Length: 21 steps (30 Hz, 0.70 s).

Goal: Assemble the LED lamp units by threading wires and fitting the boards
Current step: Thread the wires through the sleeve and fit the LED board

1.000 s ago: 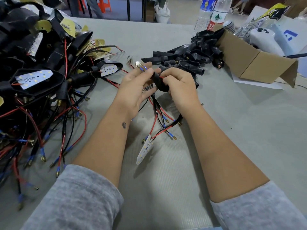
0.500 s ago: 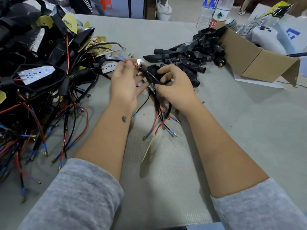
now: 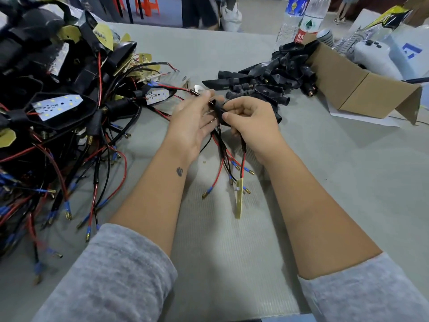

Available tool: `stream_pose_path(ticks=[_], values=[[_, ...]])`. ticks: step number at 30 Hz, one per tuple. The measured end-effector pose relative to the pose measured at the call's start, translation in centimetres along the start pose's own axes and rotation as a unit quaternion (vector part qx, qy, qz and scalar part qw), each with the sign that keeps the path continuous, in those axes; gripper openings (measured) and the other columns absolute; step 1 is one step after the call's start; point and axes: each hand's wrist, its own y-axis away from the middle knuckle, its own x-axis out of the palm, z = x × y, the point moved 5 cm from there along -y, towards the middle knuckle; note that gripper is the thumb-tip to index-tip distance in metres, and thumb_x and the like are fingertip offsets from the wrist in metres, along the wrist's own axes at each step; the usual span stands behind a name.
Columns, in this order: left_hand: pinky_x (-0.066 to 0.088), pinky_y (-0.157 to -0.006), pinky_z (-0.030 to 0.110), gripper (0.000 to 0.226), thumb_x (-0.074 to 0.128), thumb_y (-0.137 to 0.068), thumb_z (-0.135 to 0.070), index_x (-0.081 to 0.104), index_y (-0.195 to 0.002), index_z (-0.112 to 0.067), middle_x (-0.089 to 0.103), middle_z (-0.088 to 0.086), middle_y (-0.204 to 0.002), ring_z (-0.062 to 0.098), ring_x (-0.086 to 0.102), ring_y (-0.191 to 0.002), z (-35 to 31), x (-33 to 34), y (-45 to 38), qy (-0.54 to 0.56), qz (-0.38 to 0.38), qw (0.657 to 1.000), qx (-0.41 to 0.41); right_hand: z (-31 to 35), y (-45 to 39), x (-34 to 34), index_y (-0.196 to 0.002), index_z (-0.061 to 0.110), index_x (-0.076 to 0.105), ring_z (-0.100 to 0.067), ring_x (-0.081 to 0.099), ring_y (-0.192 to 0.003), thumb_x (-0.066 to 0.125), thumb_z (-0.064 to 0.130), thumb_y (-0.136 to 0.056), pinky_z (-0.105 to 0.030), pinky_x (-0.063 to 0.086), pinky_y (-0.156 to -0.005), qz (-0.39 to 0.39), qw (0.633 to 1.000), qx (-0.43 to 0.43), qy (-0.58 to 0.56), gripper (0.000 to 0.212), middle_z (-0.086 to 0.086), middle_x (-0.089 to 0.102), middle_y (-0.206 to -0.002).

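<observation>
Grey fleece sleeves [image 3: 120, 270], small forearm tattoo [image 3: 179, 171]

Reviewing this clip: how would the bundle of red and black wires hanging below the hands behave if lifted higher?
Likely floppy: the wire bundle droops and splays below the right hand rather than holding shape. Probably light, since a finger grip carries it. The small LED board dangling edge-on at the bottom would likely swing and twist, and the loose ends might snag the wired pile nearby.

A heap of wired lamp units [image 3: 53, 108] is lying left on the table [image 3: 348, 182]. Empty lamp housings [image 3: 267, 82] are sitting behind the hands, spilling from a cardboard box [image 3: 352, 89] at right. Water bottles [image 3: 301, 19] are standing behind the box.
</observation>
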Motion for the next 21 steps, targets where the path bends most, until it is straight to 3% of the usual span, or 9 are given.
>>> stream_pose_path(ticks=[2, 5, 14, 18, 21], values=[[0.056, -0.080, 0.025, 0.018, 0.044, -0.102, -0.018, 0.061, -0.101, -0.016, 0.072, 0.000, -0.093, 0.013, 0.068, -0.083, 0.1, 0.1, 0.0, -0.005, 0.006, 1.000, 0.004, -0.1, 0.0, -0.1, -0.088, 0.011, 0.066, -0.003, 0.050, -0.049, 0.066, -0.003, -0.085, -0.018, 0.045, -0.052, -0.006, 1.000, 0.001, -0.018, 0.014, 0.003, 0.056, -0.064], [0.056, -0.074, 0.026, 0.024, 0.038, -0.104, -0.013, 0.060, -0.096, -0.016, 0.073, -0.001, -0.085, 0.011, 0.069, -0.076, -0.1, 0.0, 0.0, -0.019, -0.001, 1.000, 0.019, 0.0, 0.0, -0.1, -0.090, 0.008, 0.064, -0.003, 0.050, -0.048, 0.066, -0.005, -0.084, -0.019, 0.044, -0.051, 0.006, 0.999, 0.001, -0.044, 0.015, 0.002, 0.056, -0.063], [0.051, -0.094, 0.049, 0.024, 0.025, -0.108, -0.026, 0.044, -0.095, -0.021, 0.070, 0.008, -0.103, 0.030, 0.065, -0.097, -1.2, -1.7, 0.0, 0.072, -0.108, 0.989, 0.071, -0.3, 0.4, 1.2, -0.104, 0.010, 0.059, -0.014, 0.053, -0.045, 0.066, -0.008, -0.083, -0.023, 0.043, -0.045, 0.125, 0.980, 0.076, -0.138, 0.028, -0.007, 0.063, -0.071], [0.052, -0.091, 0.044, 0.026, 0.027, -0.107, -0.030, 0.049, -0.097, -0.022, 0.070, 0.003, -0.101, 0.027, 0.067, -0.098, -1.2, -1.8, 0.1, 0.100, -0.110, 0.987, 0.064, -0.4, 0.4, 1.1, -0.103, 0.008, 0.061, -0.013, 0.056, -0.047, 0.064, -0.008, -0.085, -0.021, 0.044, -0.045, 0.131, 0.975, 0.084, -0.158, 0.025, -0.005, 0.068, -0.071], [0.056, -0.080, 0.031, 0.022, 0.040, -0.105, -0.028, 0.058, -0.093, -0.021, 0.071, 0.001, -0.091, 0.016, 0.068, -0.083, -0.8, -0.9, 0.0, 0.046, -0.075, 0.995, 0.044, -0.5, 0.3, 0.9, -0.100, 0.006, 0.065, -0.012, 0.056, -0.049, 0.062, -0.007, -0.086, -0.022, 0.045, -0.048, 0.109, 0.978, 0.080, -0.157, 0.019, -0.009, 0.070, -0.074]])
